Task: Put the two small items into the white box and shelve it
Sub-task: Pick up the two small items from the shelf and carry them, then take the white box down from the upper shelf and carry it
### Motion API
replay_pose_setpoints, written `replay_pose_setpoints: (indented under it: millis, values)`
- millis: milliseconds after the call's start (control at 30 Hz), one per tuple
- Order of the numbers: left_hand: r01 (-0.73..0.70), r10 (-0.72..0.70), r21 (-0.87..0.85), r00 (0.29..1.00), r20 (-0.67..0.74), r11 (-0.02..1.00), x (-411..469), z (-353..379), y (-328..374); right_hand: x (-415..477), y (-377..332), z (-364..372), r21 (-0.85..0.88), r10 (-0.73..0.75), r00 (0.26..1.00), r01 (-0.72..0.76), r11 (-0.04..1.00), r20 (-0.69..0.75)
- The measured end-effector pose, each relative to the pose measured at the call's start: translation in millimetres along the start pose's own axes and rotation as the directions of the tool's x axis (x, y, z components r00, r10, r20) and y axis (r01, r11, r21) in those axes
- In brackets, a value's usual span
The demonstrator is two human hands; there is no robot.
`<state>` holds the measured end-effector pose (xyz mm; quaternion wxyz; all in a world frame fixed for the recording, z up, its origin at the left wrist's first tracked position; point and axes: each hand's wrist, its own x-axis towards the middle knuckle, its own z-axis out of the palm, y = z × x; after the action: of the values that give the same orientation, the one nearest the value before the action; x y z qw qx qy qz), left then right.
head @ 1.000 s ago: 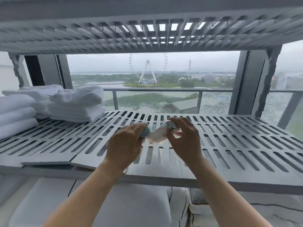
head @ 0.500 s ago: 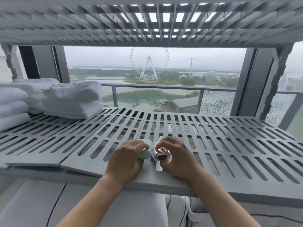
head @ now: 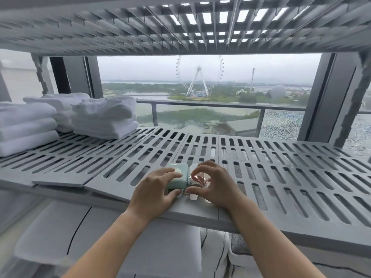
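A small mint-green case sits on the grey slotted shelf near its front edge. My left hand grips it, fingers over its top and thumb at its near side. Right beside it stands a small clear item with a shiny rose-gold cap. My right hand arches round this item, index fingertip on its top and thumb at its near base. The two items touch each other. No white box shows in this view.
Stacks of folded white towels lie at the shelf's back left. Another slotted shelf hangs close overhead. White bedding fills the level below. The right half of the shelf is bare; a window is behind.
Both hands came down and toward me, from holding the two items above the shelf to setting them on it near the front edge.
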<state>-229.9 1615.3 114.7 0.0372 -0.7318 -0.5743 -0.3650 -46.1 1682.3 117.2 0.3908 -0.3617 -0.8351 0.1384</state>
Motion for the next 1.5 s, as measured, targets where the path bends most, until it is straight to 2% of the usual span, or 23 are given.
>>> replay_pose_setpoints:
  millis: [200, 367, 700, 933, 1067, 1233, 1367, 1500]
  values:
    - [0.039, -0.035, 0.057, 0.996, -0.079, 0.998, -18.5, -11.6, 17.6, -9.9, -11.5, -4.4, -0.054, -0.037, 0.998, 0.034, 0.998, -0.045]
    - [0.029, -0.024, 0.056, 0.996, -0.090, 0.998, -39.6, -20.0, 38.8, -47.2, -34.3, -6.6, -0.045, -0.096, 0.987, 0.091, 0.995, -0.130]
    - [0.111, -0.098, 0.096, 0.987, -0.130, 0.989, -117.2, -39.7, 69.4, -113.4, -78.3, -4.2, 0.062, -0.109, 0.989, 0.115, 0.991, -0.100]
    - [0.196, -0.164, 0.148, 0.965, -0.207, 0.969, -175.8, -93.4, 59.5, -128.7, -139.9, 27.9, 0.135, -0.137, 0.989, 0.143, 0.980, -0.057]
    - [0.292, -0.225, 0.209, 0.929, -0.293, 0.933, -231.3, -150.8, 38.0, -128.8, -205.6, 62.9, 0.175, -0.229, 0.973, 0.225, 0.958, 0.006]
    - [0.439, -0.305, 0.291, 0.861, -0.408, 0.850, -327.2, -248.5, 8.9, -144.3, -326.2, 134.4, 0.297, -0.386, 0.921, 0.351, 0.888, 0.063]
    - [0.593, -0.367, 0.365, 0.768, -0.525, 0.718, -425.1, -340.4, 0.8, -173.8, -442.9, 199.5, 0.447, -0.493, 0.866, 0.412, 0.794, 0.077]
    - [0.708, -0.383, 0.445, 0.686, -0.618, 0.549, -521.1, -424.7, 6.6, -218.0, -556.9, 258.8, 0.587, -0.622, 0.779, 0.467, 0.661, 0.081]
